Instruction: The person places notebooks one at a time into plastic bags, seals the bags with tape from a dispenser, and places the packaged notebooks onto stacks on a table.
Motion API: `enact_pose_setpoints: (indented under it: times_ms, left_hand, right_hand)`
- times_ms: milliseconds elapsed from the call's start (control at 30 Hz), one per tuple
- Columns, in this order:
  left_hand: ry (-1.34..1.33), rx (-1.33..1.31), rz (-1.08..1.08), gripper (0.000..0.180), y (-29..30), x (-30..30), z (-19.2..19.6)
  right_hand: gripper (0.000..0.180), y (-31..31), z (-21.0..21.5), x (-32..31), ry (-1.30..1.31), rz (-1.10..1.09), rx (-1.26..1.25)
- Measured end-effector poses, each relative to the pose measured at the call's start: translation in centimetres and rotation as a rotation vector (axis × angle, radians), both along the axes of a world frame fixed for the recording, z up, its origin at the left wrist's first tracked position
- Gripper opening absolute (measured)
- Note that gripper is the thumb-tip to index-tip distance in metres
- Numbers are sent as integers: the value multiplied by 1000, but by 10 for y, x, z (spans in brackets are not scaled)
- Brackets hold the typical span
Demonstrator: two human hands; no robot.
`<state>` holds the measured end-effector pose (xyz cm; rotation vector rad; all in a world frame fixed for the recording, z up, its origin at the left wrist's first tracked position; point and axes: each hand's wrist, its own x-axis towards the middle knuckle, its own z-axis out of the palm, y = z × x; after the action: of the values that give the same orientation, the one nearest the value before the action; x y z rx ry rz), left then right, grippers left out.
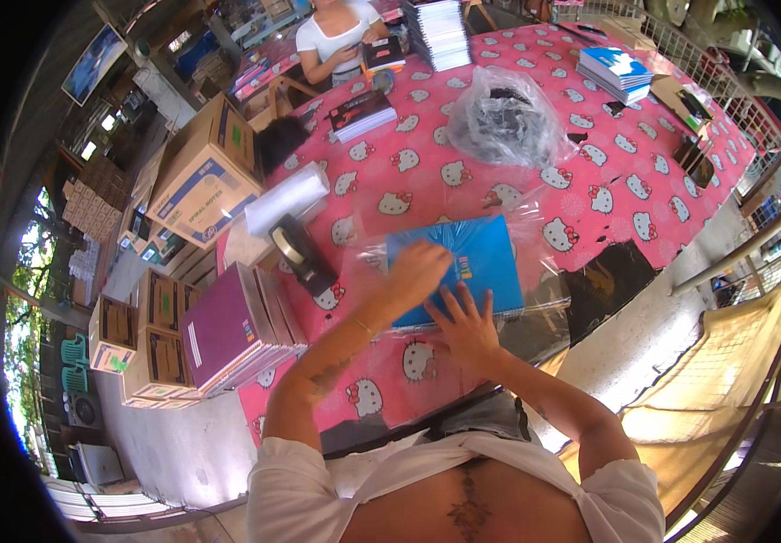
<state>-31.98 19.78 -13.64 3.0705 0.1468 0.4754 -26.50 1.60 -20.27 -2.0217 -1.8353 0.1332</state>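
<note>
Lying beneath spread right hand (pixel 465 324) and curled left hand (pixel 420 269) (pinch unclear), blue notebook (pixel 490 253); beyond, clear bag (pixel 474 127) holds dark material (pixel 512 118).

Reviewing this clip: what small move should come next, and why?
Probably drawing the clear plastic snug around the blue notebook with the left hand: plastic juts past the notebook's right edge, while the right hand lies spread over its near edge.
</note>
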Motion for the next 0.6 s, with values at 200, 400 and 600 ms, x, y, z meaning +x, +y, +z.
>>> enact_pose_setpoints:
  times_ms: [200,400,600]
  left_hand:
    - [-137,-155,183,25,-40,-15,-73]
    - [-6,-411,313,34,-45,-24,-65]
    - [-72,-137,256,39,-55,-6,-91]
  right_hand:
    - [70,6,-20,1,-179,-29,55]
    - [49,28,-39,84,746,-420,323]
    - [49,33,-60,296,1349,-53,296]
